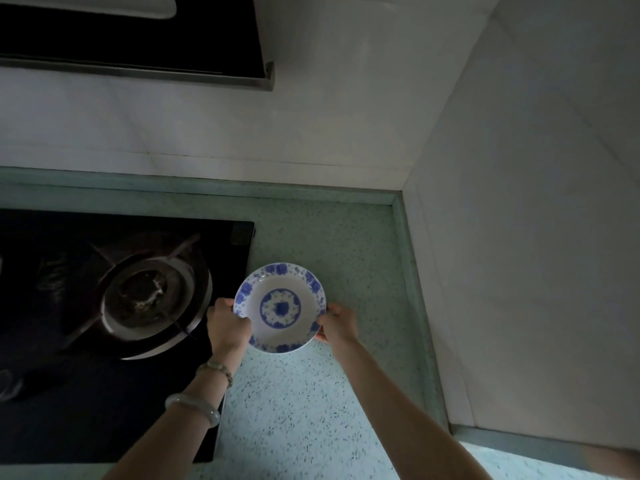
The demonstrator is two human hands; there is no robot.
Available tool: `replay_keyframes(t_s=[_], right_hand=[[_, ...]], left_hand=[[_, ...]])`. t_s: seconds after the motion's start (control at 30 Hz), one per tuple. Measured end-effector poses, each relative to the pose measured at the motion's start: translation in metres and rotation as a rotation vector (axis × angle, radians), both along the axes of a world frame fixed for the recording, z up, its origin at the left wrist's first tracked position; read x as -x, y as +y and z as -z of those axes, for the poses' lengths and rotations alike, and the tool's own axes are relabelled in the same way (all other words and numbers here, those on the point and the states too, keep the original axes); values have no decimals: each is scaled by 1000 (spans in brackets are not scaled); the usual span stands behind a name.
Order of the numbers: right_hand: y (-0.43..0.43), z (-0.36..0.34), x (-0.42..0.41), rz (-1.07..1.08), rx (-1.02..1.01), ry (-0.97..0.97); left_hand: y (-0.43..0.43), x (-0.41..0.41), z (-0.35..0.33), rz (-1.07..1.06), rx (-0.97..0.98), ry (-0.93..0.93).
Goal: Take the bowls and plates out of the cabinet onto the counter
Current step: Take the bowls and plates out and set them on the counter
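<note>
A white plate point(280, 308) with a blue flower pattern is held level over the speckled green counter point(311, 410), just right of the stove. My left hand point(227, 327) grips its left rim, thumb on top. My right hand point(337, 325) grips its right rim. I cannot tell whether the plate touches the counter. No cabinet is in view.
A black glass gas stove point(86, 393) with a round burner point(152, 299) lies on the left, its edge under the plate's left side. White tiled walls point(519, 237) close the counter at the back and right. A range hood point(138, 39) hangs at top left.
</note>
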State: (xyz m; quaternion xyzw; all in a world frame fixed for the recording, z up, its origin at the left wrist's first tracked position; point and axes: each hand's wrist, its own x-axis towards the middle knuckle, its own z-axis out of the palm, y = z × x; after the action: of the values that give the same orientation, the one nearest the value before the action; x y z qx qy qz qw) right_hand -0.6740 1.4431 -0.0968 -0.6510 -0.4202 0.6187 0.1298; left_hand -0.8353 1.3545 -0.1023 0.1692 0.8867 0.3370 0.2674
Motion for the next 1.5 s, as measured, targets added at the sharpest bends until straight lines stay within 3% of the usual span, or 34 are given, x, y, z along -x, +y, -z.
replay_keyframes(t_s=[0.27, 0.37, 0.5, 0.63, 0.73, 0.87, 1.23, 1.5], right_hand=[[3, 6, -2, -87, 31, 13], [2, -7, -4, -224, -106, -125], [-2, -42, -15, -371, -300, -160], [-14, -89, -37, -459, -439, -20], [-35, -128, -58, -393, -545, 172], [-65, -164, -81, -297, -692, 259], [-128, -180, -138, -315, -743, 344], [-181, -177, -223, -366, -741, 408]], left_hand=[[-9, 2, -6, 29, -57, -44], [-13, 0, -6, 76, -87, -64], [-24, -5, -23, 150, -217, -57], [-51, -9, -63, 260, -489, -149], [-72, -11, -104, 390, -620, -208], [-88, -21, -147, 527, -737, -251], [-150, -88, -168, 470, -711, -215], [-225, -186, -169, 355, -727, -175]])
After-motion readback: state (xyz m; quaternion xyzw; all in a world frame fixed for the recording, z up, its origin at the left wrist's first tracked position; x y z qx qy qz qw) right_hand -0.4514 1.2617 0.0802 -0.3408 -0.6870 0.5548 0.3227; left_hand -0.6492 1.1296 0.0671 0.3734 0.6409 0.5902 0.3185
